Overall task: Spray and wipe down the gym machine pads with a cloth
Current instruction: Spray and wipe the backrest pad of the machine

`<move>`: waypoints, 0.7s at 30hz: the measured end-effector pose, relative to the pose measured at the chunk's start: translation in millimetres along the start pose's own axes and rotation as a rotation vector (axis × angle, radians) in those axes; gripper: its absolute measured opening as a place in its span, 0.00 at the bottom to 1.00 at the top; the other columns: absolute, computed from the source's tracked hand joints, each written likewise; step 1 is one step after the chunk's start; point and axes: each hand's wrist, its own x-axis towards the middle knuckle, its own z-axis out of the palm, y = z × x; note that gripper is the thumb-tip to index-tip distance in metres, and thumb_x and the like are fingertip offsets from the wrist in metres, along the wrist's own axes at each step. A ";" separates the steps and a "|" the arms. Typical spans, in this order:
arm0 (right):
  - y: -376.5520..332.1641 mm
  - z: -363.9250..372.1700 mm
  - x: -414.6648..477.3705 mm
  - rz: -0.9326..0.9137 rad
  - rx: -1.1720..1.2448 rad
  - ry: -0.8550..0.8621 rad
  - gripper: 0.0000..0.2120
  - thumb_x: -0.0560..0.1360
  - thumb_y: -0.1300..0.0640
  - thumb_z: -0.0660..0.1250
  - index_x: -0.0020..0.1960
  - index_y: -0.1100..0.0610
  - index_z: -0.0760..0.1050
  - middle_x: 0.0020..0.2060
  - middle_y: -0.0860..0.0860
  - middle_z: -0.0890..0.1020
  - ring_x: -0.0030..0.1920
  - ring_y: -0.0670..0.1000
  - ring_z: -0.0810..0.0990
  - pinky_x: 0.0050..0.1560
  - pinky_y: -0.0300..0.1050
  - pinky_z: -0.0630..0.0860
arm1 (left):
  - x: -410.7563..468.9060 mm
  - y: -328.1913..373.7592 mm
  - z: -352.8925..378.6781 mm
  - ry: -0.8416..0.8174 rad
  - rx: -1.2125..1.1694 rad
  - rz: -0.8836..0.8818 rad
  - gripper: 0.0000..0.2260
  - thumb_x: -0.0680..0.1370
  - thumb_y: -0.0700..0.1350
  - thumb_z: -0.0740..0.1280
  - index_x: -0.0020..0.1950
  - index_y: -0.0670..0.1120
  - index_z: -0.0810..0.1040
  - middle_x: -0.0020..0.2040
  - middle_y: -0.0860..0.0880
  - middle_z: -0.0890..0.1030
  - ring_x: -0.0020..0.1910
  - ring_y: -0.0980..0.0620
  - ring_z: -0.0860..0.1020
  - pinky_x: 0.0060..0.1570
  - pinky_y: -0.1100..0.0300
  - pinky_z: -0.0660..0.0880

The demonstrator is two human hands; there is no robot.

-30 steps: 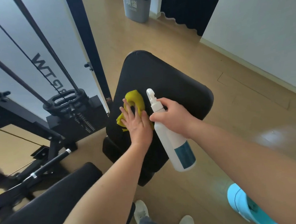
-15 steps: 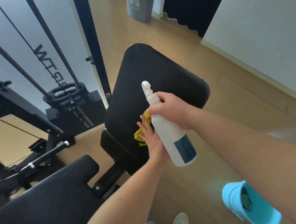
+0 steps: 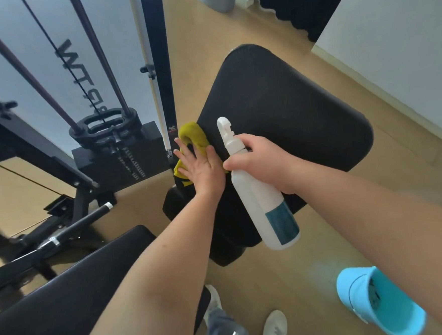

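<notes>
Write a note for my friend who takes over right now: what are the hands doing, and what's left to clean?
Left grip: flat hand presses the yellow cloth on the seat pad, at its left edge.
Right grip: holds the spray bottle by its neck, nozzle pointing away.
Done: the cloth is on the pad; how much is wiped, cannot tell.
Left: finish this pad, then the near pad.

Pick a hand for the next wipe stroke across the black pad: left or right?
Left. The left hand lies flat on the yellow cloth at the left edge of the black pad, with bare pad to sweep across. The right hand grips the spray bottle, so it is occupied.
</notes>
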 end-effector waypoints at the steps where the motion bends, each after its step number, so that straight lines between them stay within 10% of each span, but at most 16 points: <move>1: 2.1 2.4 -0.7 0.010 0.009 0.002 0.11 0.75 0.54 0.73 0.55 0.44 0.77 0.44 0.48 0.84 0.44 0.49 0.85 0.42 0.48 0.82 | -2.2 -0.9 0.9 0.001 -0.010 0.005 0.27 0.88 0.53 0.49 0.81 0.54 0.37 0.82 0.51 0.33 0.81 0.46 0.32 0.76 0.39 0.30; 14: 29.8 14.5 -7.6 0.143 -0.026 -0.036 0.16 0.76 0.52 0.73 0.62 0.45 0.75 0.51 0.51 0.82 0.50 0.53 0.84 0.44 0.50 0.82 | -122.0 -72.1 49.8 -0.235 0.105 0.074 0.44 0.85 0.55 0.63 0.69 0.73 0.21 0.73 0.62 0.19 0.75 0.53 0.22 0.74 0.47 0.27; 21: 32.2 20.8 2.6 0.165 0.057 -0.037 0.11 0.76 0.56 0.73 0.57 0.48 0.77 0.47 0.55 0.84 0.43 0.52 0.85 0.43 0.50 0.83 | -33.2 -59.6 22.2 0.026 -0.075 -0.120 0.30 0.87 0.49 0.53 0.82 0.51 0.37 0.82 0.49 0.33 0.81 0.45 0.32 0.77 0.39 0.33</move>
